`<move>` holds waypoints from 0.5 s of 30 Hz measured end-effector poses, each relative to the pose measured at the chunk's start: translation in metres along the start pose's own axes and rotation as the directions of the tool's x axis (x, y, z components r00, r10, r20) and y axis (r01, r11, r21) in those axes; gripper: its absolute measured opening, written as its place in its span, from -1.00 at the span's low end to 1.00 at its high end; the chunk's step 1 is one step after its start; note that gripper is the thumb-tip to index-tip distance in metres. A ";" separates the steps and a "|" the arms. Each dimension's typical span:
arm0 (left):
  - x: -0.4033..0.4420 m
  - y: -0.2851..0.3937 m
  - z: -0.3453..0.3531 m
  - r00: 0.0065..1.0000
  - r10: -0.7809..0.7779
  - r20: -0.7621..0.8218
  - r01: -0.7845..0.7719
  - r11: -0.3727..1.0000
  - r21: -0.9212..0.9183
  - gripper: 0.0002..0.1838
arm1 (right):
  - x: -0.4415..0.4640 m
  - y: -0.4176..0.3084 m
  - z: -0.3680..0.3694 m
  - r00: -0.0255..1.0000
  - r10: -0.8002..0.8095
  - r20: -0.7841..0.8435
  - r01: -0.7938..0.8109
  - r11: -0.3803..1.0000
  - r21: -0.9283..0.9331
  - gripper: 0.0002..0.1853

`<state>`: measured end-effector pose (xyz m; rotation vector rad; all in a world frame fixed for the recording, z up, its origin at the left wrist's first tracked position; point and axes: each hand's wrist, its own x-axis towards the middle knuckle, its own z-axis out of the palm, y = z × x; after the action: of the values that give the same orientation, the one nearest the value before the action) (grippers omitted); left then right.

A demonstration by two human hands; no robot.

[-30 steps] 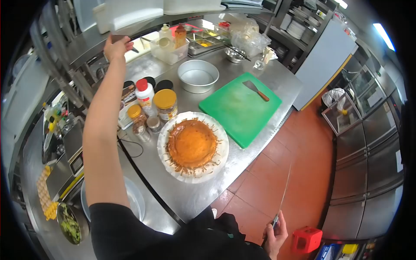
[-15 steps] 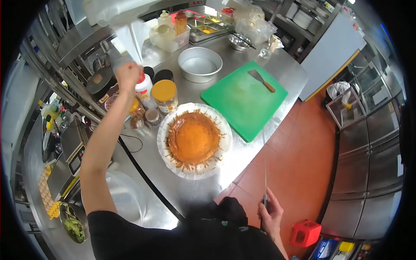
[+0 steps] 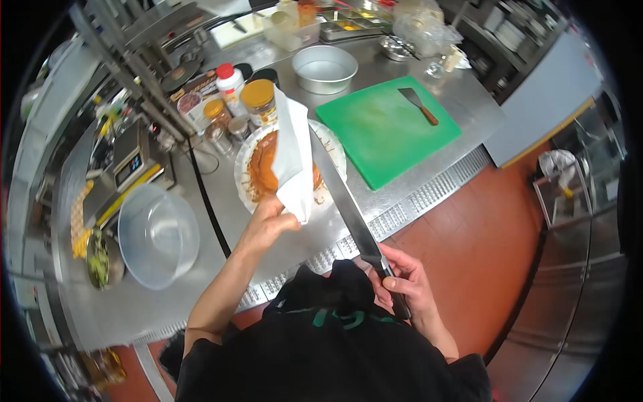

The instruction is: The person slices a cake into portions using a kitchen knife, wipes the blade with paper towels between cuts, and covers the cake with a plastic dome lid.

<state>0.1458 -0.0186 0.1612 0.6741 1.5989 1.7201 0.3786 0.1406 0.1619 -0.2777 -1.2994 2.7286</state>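
My left hand is closed on a white paper towel, which hangs over an orange-brown round cake and hides part of it. The cake sits on white baking paper on the steel counter. In my right hand is the black handle of a long knife. Its blade points up and left, close beside the towel. Whether the two touch I cannot tell.
A green cutting board bears a wooden-handled scraper. Behind stands a round metal cake tin. Lidded jars crowd the cake's far left. A clear plastic tub and a scale are further left.
My left hand has come down from the upper left and now holds the paper towel above the cake. My right hand has brought the knife in beside it, and the view has shifted.
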 end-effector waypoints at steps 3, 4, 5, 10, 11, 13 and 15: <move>-0.034 -0.027 0.020 0.998 -0.034 -0.061 0.039 0.996 0.079 -0.67 | -0.015 -0.013 -0.024 0.989 0.111 0.102 -0.119 0.989 0.082 -0.38; -0.045 -0.037 0.026 0.995 -0.035 -0.088 0.047 0.989 0.138 -0.69 | -0.017 -0.017 -0.029 0.978 0.172 0.122 -0.187 0.973 0.131 -0.38; -0.056 -0.044 0.033 0.990 -0.053 -0.129 0.070 0.989 0.134 -0.69 | -0.019 -0.019 -0.033 0.961 0.237 0.142 -0.261 0.948 0.181 -0.37; -0.128 -0.057 0.062 0.962 -0.103 -0.253 0.095 0.995 -0.043 -0.57 | -0.012 0.011 -0.055 0.812 0.237 0.533 -0.510 0.731 0.453 -0.29; -0.143 -0.055 0.068 0.957 -0.177 -0.231 0.094 0.939 -0.330 -0.53 | -0.014 0.017 -0.054 0.768 0.213 0.604 -0.573 0.651 0.498 -0.27; -0.167 -0.052 0.079 0.955 -0.126 -0.270 0.011 0.920 -0.392 -0.46 | -0.024 0.038 -0.050 0.725 0.241 0.646 -0.635 0.596 0.491 -0.26; -0.188 -0.056 0.077 0.970 0.106 -0.217 -0.213 0.796 -0.566 -0.44 | -0.037 0.055 -0.033 0.717 0.348 0.604 -0.688 0.494 0.532 -0.29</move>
<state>0.3307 -0.1139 0.1288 0.3560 1.0248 2.3044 0.4210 0.1247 0.1027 0.0176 0.0592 3.7256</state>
